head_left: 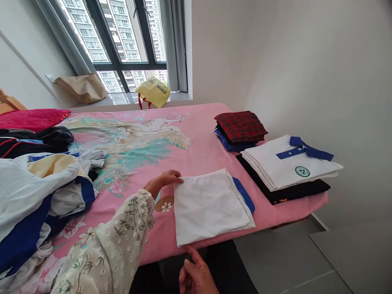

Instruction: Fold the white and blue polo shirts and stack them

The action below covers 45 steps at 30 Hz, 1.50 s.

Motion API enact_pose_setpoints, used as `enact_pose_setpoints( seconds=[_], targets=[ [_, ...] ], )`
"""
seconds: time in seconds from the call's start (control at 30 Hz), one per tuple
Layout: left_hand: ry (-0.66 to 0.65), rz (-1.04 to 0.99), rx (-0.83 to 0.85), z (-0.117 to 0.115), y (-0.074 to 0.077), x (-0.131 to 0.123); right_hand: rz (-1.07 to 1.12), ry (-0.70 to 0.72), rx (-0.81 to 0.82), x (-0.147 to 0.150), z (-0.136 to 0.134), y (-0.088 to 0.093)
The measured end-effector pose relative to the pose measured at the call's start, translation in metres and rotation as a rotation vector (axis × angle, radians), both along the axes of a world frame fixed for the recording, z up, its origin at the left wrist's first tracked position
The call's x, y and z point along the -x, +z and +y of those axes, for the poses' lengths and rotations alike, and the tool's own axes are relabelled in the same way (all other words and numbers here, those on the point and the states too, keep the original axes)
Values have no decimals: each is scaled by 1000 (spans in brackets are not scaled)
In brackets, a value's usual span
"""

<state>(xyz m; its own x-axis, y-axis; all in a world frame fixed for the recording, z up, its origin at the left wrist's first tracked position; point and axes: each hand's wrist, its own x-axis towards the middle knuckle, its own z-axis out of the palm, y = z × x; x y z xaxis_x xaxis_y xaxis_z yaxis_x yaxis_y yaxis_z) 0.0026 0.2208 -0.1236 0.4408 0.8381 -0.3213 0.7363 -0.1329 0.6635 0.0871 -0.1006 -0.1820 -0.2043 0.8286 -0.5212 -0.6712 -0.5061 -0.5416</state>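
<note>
A folded white shirt (211, 204) with a blue part showing at its right side lies near the bed's front edge. At its far left corner, my left hand (165, 179) is closed, thumb and fingers pinching the cloth. My right hand (197, 272) is below the near left corner, just off the bed edge. Its index finger points up at the shirt's hem and the thumb stands apart; the other fingers are curled, with nothing seen in them. Whether the fingertip touches the hem is hard to tell.
White polo shirts with a blue collar (294, 161) lie on black clothing (309, 188) at right. Behind is a pile topped by red plaid cloth (241, 126). Loose clothes (39, 196) heap at left on the pink bedsheet (202, 151). A yellow bag (154, 92) and brown paper bag (82, 87) sit by the window.
</note>
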Motion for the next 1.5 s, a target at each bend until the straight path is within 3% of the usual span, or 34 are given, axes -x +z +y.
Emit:
enact_pose_setpoints(
  seconds=[0.17,0.3,0.43,0.57,0.63,0.73,0.8,0.87,0.93,1.03,1.1,1.2,1.3,1.4,1.5],
  targets=[
    [-193,31,82,12,5,5,9,-75,21,8,12,4],
    [-269,66,59,13,3,5,-75,-98,91,14,25,6],
    [-263,88,-78,7,-8,6,-348,-76,151,24,30,-9],
    [-179,89,-265,-6,-12,11,-381,-45,134,33,11,-29],
    [-114,84,-392,-21,-11,14,-421,-53,56,29,-3,-29],
    [-126,62,-522,-57,-12,12,-662,-68,-215,4,-1,-7],
    [-233,72,-591,-82,-17,7,-946,-87,-469,-22,25,16],
    [-323,139,-676,-101,-24,1,-1269,-75,-684,-47,68,36],
    [-347,233,-735,-109,-30,-6,-1586,69,-760,-69,115,44],
    [-277,312,-719,-109,-40,-14,-1833,409,-686,-101,172,35],
    [-225,324,-691,-107,-45,-17,-1943,510,-567,-125,192,21],
    [-178,318,-670,-106,-53,-18,-2079,447,-346,-156,202,3],
    [-155,297,-662,-106,-56,-18,-2122,420,-311,-170,203,-3],
    [-78,250,-664,-111,-54,-16,-2112,454,-297,-167,202,5],
    [-34,192,-748,-132,-51,-7,-2118,442,-266,-155,196,19]
  ],
)
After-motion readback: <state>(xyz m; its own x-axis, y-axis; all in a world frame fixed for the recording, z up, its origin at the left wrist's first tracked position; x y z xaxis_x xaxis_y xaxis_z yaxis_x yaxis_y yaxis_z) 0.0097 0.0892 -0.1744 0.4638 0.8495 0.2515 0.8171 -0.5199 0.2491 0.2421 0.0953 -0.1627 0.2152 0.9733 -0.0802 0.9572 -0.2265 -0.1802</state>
